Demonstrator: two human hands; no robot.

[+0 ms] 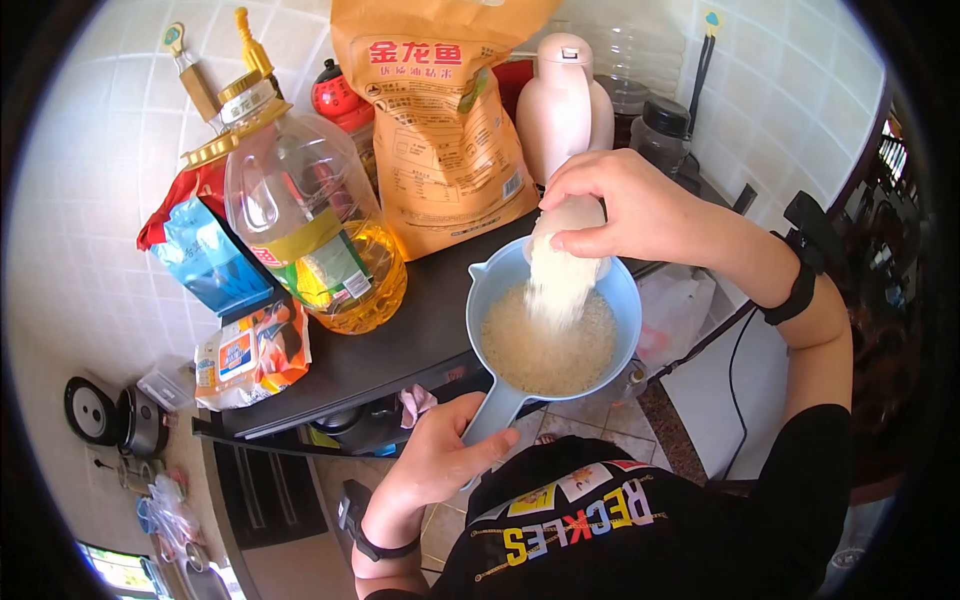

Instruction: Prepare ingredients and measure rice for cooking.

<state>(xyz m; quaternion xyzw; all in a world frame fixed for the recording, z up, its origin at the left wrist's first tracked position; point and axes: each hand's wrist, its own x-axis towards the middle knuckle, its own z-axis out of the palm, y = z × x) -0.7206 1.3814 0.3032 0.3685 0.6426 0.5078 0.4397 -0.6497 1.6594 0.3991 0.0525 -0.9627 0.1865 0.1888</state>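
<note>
My left hand [440, 452] is wrapped round the handle of a light blue strainer-like bowl [483, 320] with a small spout. White rice [550, 355] covers the bottom of the bowl. Above it, my right hand [625, 210] grips a small pale cup [575, 216], tilted downward. A stream of rice falls from the cup into the bowl. My right fingers cover part of the cup.
A large orange rice bag [440, 150] stands behind the bowl on the dark counter [400, 345]. Left of it are an oil jug [330, 220], a blue packet [215, 255] and a wipes pack [255, 355]. A pink thermos [565, 105] and a dark-lidded jar [660, 135] stand behind.
</note>
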